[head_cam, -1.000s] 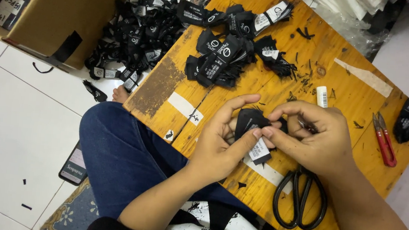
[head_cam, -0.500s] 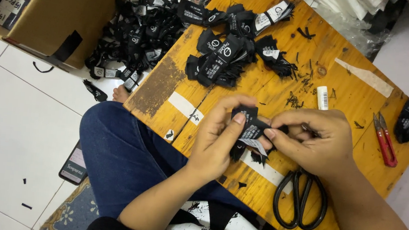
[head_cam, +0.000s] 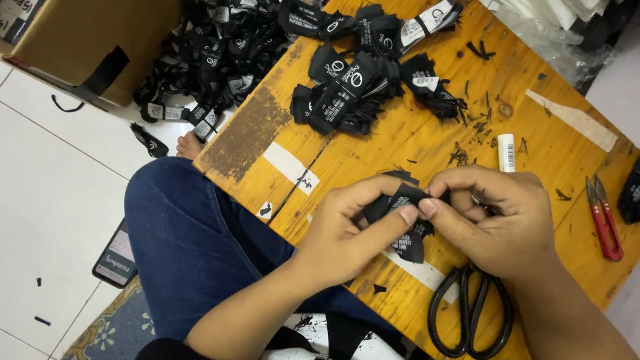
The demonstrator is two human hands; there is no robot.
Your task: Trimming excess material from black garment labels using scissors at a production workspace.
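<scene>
Just right of the frame's centre, both hands meet over a low wooden table (head_cam: 415, 146). The left hand (head_cam: 350, 233) and the right hand (head_cam: 497, 222) pinch a small bundle of black woven fabric labels with white print (head_cam: 402, 210) between thumbs and fingertips, so each grip is closed on the bundle, which is held just above the tabletop. The step in hand looks like squaring or folding the labels into a neat stack. The next move would seem to call for a firm pinch so the slippery pieces stay aligned, and a free spot to lay them.

A pair of black-handled scissors (head_cam: 470, 317) lies on the table just below the right hand. Small red thread snips (head_cam: 604, 220) rest to the right, well apart from the hands. A heap of similar black labels (head_cam: 359, 83) sits on the table in the upper middle, and many more are spread on the white tiled floor (head_cam: 27, 177) at upper left, beside a brown cardboard box (head_cam: 95, 14).
</scene>
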